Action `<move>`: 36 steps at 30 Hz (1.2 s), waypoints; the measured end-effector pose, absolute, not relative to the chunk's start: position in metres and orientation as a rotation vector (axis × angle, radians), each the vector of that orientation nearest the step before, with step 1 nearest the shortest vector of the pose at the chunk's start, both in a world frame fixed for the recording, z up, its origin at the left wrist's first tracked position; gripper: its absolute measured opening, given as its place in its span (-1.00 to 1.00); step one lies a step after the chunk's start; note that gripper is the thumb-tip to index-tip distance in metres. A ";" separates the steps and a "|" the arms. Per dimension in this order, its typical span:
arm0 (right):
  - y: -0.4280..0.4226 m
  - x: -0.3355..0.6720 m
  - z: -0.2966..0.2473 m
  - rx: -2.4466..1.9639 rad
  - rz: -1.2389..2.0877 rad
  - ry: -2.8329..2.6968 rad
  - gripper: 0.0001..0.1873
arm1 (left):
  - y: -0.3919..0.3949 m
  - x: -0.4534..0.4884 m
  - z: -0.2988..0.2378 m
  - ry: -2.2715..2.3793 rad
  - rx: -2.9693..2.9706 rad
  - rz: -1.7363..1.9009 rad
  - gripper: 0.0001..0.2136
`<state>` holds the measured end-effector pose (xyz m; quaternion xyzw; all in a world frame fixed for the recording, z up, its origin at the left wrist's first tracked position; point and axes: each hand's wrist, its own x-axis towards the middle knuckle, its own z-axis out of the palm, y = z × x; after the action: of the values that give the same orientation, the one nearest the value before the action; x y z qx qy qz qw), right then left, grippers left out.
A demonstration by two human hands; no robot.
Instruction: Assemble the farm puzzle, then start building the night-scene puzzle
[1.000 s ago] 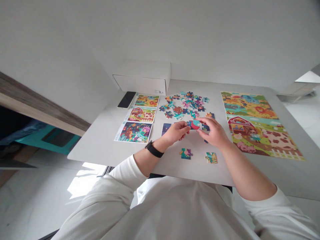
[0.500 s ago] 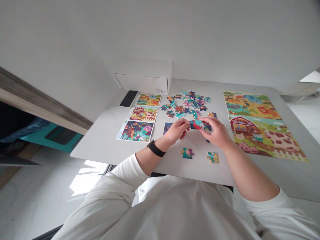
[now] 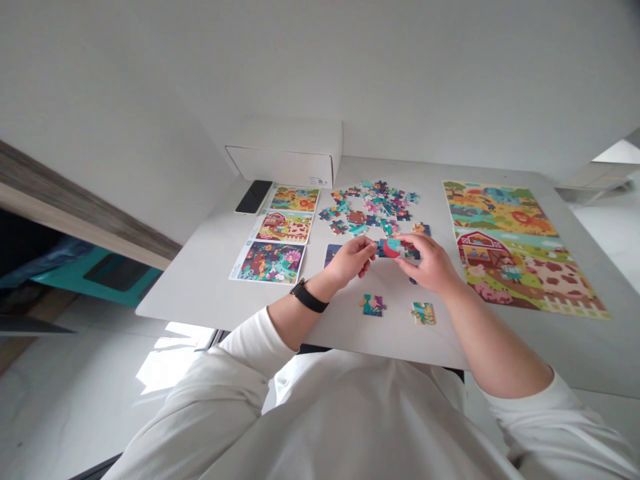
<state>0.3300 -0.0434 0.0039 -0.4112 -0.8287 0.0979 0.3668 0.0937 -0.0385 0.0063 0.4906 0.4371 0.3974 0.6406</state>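
Note:
Between my hands are joined puzzle pieces (image 3: 391,249), dark blue with a red and teal shape. My right hand (image 3: 429,262) grips them at their right end, thumb below and fingers above. At their left end, my left hand (image 3: 353,260) has its fingers pinched together on the edge. A dark blue puzzle piece (image 3: 332,253) lies partly hidden behind my left hand. Nearer to me on the table rest a teal and purple puzzle piece (image 3: 373,305) and a teal and yellow one (image 3: 423,313). Beyond my hands spreads a pile of loose puzzle pieces (image 3: 373,205).
Two finished puzzles (image 3: 520,247) with animal scenes lie on the right of the table (image 3: 200,287). Picture sheets (image 3: 273,260) lie at the left beside a phone (image 3: 254,197). A white box (image 3: 285,157) stands at the back against the wall.
The whole view has shifted slightly. Both hands keep nearly the same pose around the joined puzzle pieces, and the pieces on the table have not moved.

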 end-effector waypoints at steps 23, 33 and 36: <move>-0.044 0.328 -0.002 -1.092 0.254 -2.035 -0.56 | -0.039 0.096 0.000 0.897 1.068 0.915 -0.69; -0.045 0.326 0.008 -1.030 0.272 -2.090 -0.89 | -0.034 0.083 0.015 0.983 1.060 1.010 -0.67; -0.045 0.328 0.008 -1.049 0.274 -2.053 -0.84 | -0.031 0.079 0.015 1.023 1.098 1.007 -0.67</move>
<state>0.3280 -0.0455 0.0078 -0.4145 -0.8110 0.1081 0.3986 0.0789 -0.0308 0.0151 0.4773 0.4448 0.4379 0.6185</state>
